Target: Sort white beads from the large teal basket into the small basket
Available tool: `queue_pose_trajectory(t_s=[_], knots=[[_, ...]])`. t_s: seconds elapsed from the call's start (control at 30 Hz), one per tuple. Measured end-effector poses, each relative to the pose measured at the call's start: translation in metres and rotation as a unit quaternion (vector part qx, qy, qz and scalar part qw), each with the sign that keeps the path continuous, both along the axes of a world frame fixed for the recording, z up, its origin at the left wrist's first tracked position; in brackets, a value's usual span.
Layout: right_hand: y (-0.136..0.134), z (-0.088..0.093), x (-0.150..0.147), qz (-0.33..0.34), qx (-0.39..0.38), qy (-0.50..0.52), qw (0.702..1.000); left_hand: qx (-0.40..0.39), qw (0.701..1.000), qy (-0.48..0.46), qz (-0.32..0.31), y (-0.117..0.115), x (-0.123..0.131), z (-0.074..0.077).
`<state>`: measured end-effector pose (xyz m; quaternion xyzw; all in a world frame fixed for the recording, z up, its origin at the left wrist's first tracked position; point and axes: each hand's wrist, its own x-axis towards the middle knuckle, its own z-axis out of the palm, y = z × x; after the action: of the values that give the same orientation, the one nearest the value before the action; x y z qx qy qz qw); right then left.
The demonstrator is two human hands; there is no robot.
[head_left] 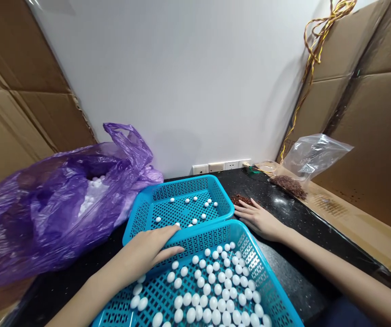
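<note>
- Your left hand lies flat and loose, fingers spread, gripping nothing, across the far rim of the near basket at lower centre of the frame.
- Just under that palm are the white beads, dozens of them scattered over the basket's mesh floor, thickest toward the lower middle.
- They look small, smooth, hard and light, so they will likely roll and skid on the plastic grid. Pinching one between thumb and fingertip looks surest, or scooping several with a cupped palm.
- Your right hand rests open and flat on the dark counter, right of centre, holding nothing, its fingertips touching a small pile of brown bits.
- Those bits look fine, loose and easily scattered.
- Behind the near basket sits the far basket, touching it, with only a few beads inside.
- At left of the frame slumps a purple bag, soft and crinkly, more white beads showing at its mouth.
- At upper right a clear bag of brown bits lies on the cardboard.
- Wall sockets run along the back edge.
</note>
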<state>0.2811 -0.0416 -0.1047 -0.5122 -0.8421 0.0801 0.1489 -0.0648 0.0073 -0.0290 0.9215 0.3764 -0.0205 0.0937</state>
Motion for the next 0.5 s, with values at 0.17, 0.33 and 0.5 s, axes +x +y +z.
queue_pose_trajectory(t_s=[0.17, 0.33, 0.5], knots=[[0.010, 0.003, 0.005, -0.015, 0.029, 0.034, 0.999, -0.004, 1.000, -0.011, -0.006, 0.001, 0.007, 0.001], [0.037, 0.016, 0.009, -0.066, 0.025, 0.099, 0.993, -0.043, 0.999, -0.015, -0.018, 0.005, 0.009, 0.014], [0.084, 0.033, 0.012, -0.066, -0.058, 0.072, 0.993, -0.097, 0.994, -0.053, -0.010, 0.020, 0.022, 0.039]])
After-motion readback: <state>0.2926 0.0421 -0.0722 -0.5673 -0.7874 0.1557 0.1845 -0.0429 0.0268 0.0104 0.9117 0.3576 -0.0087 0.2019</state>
